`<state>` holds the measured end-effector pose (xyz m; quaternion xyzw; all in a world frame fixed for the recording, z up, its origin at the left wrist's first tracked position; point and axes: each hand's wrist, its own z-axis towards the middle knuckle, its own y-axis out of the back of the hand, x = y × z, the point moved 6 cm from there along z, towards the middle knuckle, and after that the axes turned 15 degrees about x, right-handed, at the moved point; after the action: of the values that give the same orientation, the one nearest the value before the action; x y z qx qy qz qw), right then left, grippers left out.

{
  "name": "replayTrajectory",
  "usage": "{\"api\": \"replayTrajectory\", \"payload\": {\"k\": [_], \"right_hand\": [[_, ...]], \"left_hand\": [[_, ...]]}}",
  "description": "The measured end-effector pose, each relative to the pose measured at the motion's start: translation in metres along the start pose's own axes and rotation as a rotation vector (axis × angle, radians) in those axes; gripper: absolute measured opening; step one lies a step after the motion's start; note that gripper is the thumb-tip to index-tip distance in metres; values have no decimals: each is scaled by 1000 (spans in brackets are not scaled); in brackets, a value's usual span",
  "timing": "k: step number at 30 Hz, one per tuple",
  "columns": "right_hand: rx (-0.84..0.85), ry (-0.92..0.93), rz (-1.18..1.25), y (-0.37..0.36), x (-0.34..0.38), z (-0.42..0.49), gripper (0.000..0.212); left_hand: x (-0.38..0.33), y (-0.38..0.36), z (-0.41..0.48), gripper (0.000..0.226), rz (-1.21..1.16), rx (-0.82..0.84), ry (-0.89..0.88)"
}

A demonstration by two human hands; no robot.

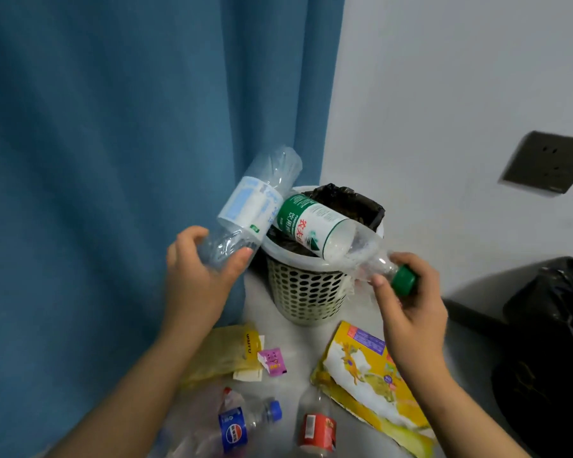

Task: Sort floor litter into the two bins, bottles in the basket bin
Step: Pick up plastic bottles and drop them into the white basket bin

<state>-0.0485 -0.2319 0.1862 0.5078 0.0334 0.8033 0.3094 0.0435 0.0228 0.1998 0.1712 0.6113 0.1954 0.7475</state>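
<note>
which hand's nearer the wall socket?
Right. The right hand, gripping the green-capped bottle at its neck, sits below and left of the wall socket; the left hand, holding the blue-label bottle, is farther left, across the basket bin.

Basket bin [306, 292] mouth half blocked — green-label bottle [315, 226] slants across, blue-label bottle [252, 206] over 10 o'clock rim. Curtain [113, 127] crowds 9 o'clock; wall [444, 94] at 12.

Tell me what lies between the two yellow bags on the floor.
Head view: a small pink wrapper, beside the left yellow bag; bare floor from there to the right yellow bag.
</note>
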Motion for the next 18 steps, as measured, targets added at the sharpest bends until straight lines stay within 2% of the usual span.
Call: {"api": "replayTrajectory", "payload": {"k": [3, 9, 14, 18], "right_hand": [[-32, -18, -54, 4, -6, 25, 30], [-27, -121, -165, 10, -15, 80, 34], [67, -168, -253, -1, -27, 121, 41], [159, -200, -345, -15, -41, 143, 44]], "left_hand": [[-16, -14, 28, 50, 35, 34, 9], [-28, -39, 78, 51, 176, 188, 113], [-41, -52, 104, 41, 346, 338, 94], [-48, -61, 117, 30, 428, 356, 59]]}}
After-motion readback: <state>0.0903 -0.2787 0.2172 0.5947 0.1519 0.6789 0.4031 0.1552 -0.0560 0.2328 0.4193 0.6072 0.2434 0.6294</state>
